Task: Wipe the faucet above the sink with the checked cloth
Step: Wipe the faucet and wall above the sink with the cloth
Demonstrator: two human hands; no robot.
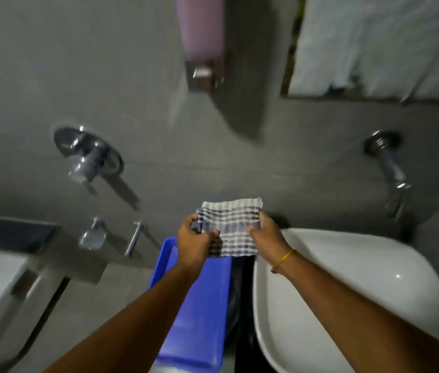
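A small grey-and-white checked cloth point(233, 227) is stretched flat between both hands in front of the wall. My left hand point(194, 243) pinches its left edge, and my right hand point(265, 238) pinches its right edge. The chrome faucet point(392, 168) sticks out of the grey wall at the upper right, above the white sink point(347, 292). Both hands are well to the left of the faucet and a little below it, not touching it.
A blue plastic bin point(199, 319) stands under my left forearm, left of the sink. A chrome wall valve point(86, 154) and a small tap with a spray hose holder point(97, 232) are at the left. A soap dispenser point(202, 44) hangs above; a mirror point(380, 44) is top right.
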